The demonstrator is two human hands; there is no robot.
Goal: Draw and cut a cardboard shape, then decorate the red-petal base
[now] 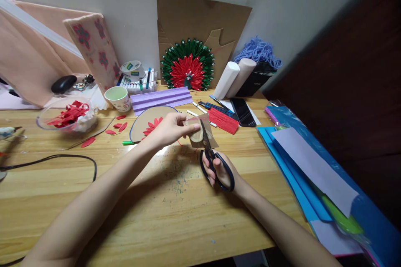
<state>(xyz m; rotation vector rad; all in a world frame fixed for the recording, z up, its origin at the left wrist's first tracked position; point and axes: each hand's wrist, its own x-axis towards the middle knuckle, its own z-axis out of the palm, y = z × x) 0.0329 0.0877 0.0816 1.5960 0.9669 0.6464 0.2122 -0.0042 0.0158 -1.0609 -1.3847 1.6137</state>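
My left hand pinches a small piece of brown cardboard that has a pale rounded shape on it. The fingers and thumb of my right hand are in the handles of black-handled scissors. Their blades point away from me and lie across the cardboard, beside my left fingertips. Behind my left hand lies a round cardboard disc with a blue edge and red paper petals, partly hidden by that hand. A green pen rests at the disc's near edge.
Propped at the wall is a cardboard sheet with a green and red peacock. A bowl of red strips, loose petals and a paper cup are left; red crepe paper, a phone and blue folders right.
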